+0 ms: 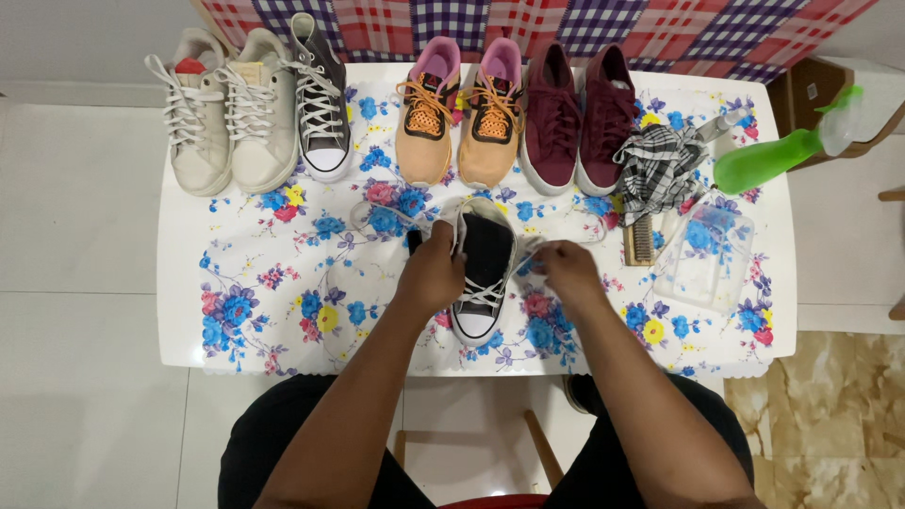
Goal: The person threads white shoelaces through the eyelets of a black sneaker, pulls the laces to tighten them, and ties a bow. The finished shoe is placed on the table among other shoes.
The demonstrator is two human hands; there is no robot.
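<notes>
Canvas, soft and light by the look of it, the black high-top sneaker [484, 273] lies at centre frame on the floral worktop [264, 302]; the left hand [432, 275] grips its flank, fingers curled; the right hand [568, 269] pinches a limp white lace [530, 253]; the firmer rubber sole seems the safest hold.

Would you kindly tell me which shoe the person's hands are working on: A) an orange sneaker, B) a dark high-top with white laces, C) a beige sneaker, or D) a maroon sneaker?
B: both the left hand and the right hand are at the dark high-top, pulling its white laces.
</notes>
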